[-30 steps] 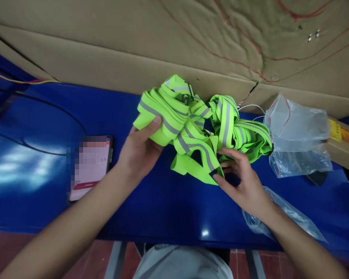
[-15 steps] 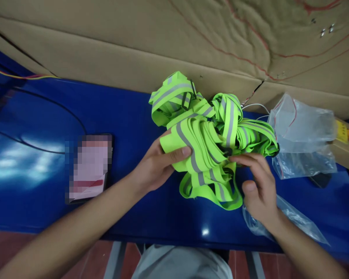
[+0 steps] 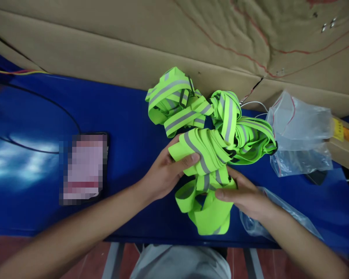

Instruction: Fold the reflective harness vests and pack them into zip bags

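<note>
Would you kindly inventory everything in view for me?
reflective strap bundle: 1, lime and grey, in both hands
other reflective straps: several, lime and grey, beyond it
smartphone: 1, pinkish screen, left
plastic bags: at least 2, clear, right
unidentified object: 1, black, right
cardboard box: 1, brown, far right
cardboard covering: count unclear, brown, back
string: several lines, red, on the covering
cables: several, black and white, left and back
wires: several, yellow and red, left
table: 1, blue, centre
table legs: 2, grey, bottom
floor: 1, red, bottom
clothing: 1, grey, bottom
left hand: 1, bare, centre
right hand: 1, bare, centre-right
</note>
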Demonstrator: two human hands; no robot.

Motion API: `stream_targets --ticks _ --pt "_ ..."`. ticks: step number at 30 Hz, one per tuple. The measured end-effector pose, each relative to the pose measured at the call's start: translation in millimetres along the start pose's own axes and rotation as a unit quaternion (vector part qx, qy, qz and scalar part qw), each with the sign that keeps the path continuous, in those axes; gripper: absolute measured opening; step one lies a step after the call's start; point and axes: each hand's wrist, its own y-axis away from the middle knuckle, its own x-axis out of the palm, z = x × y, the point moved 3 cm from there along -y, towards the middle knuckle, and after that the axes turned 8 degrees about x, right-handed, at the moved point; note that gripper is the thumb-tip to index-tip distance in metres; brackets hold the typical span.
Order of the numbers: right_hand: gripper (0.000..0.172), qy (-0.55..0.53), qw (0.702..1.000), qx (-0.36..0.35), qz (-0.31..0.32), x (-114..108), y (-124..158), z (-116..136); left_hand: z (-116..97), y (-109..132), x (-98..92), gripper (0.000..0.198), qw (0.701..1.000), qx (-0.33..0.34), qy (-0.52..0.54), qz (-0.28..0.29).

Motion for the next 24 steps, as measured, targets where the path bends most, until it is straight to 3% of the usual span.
stream_targets --ticks 4,7,9,11,13,15,19,22,24 --pt "0.053 -0.077 0.995 0.053 0.021 8 -4 -3 0 4 0.6 0.037 0.999 0.015 -0.031 0.002" --pt "0.041 -0.096 0.994 0.050 0.005 7 -4 -4 -7 5 -1.9 0.037 0.981 0.109 -0.159 0.019" --pt "0.035 -0.105 0.993 0.056 -0.019 6 -4 -6 -13 7 -1.6 0.042 0.934 0.210 -0.281 0.071" --pt "0.035 -0.105 0.993 0.047 -0.038 5 -3 -7 -15 10 0.6 0.054 0.868 0.294 -0.362 0.170" --pt "0.039 -0.095 0.995 0.028 -0.031 6 -2 -5 -15 12 0.7 0.067 0.815 0.337 -0.396 0.256" --pt "0.045 -0.090 0.996 0.013 0.003 9 -1 -4 -14 13 -1.3 0.074 0.790 0.346 -0.419 0.284" --pt "0.067 -0.092 0.992 -0.016 0.089 14 1 -5 -16 17 -0.7 0.069 0.780 0.368 -0.433 0.263" --pt "0.082 -0.077 0.989 -0.022 0.125 14 1 -10 -12 18 2.1 0.055 0.805 0.355 -0.411 0.238" --pt "0.089 -0.064 0.991 -0.032 0.111 12 0 -12 -8 16 3.1 0.049 0.817 0.330 -0.408 0.238"
